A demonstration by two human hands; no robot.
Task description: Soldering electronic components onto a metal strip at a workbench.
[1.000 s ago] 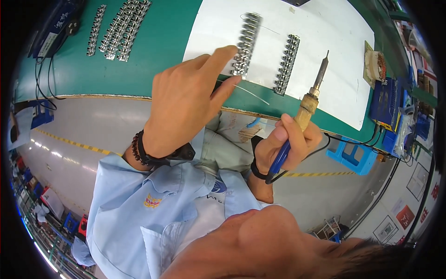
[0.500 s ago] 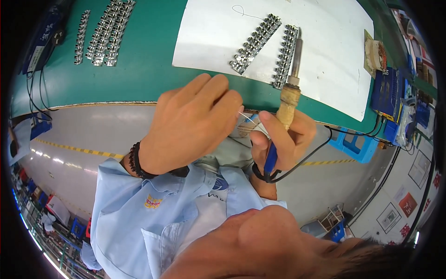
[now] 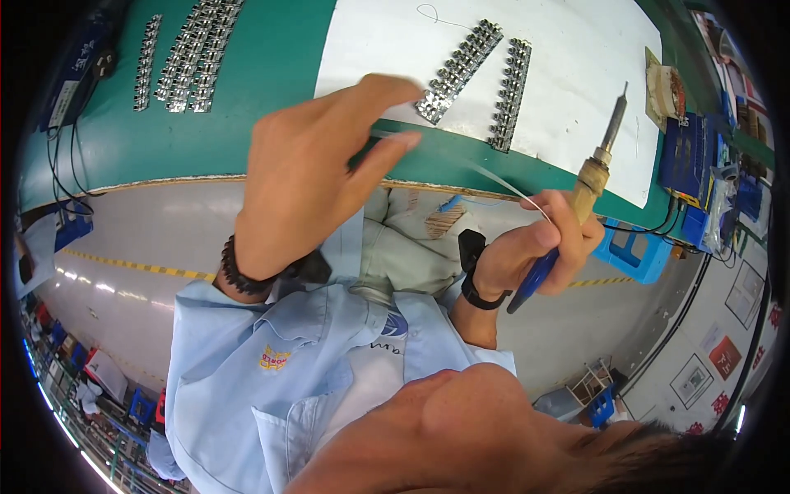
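Note:
My left hand (image 3: 309,169) is held over the table's front edge, thumb and index finger apart. Its index fingertip is beside the lower end of a slanted strip of small shiny metal parts (image 3: 461,72). A second such strip (image 3: 511,95) lies just right of it on the white sheet. In my right hand (image 3: 568,235) is a soldering iron (image 3: 610,136), its blue handle in the grip and its metal tip pointing up and away. A thin silvery solder wire (image 3: 514,189) sticks out from the same fingers toward the left, slightly blurred.
More metal strips (image 3: 197,58) lie at the far left of the green table (image 3: 271,78). The strips by my hands rest on a white sheet (image 3: 576,74), with a curled thin wire at its top. A tip-cleaning sponge holder (image 3: 663,92) and blue box (image 3: 685,160) stand at right.
My hands have moved apart. The left went up toward the slanted strip and its fingers spread; the right swung right with the iron and the solder wire, clear of the strips.

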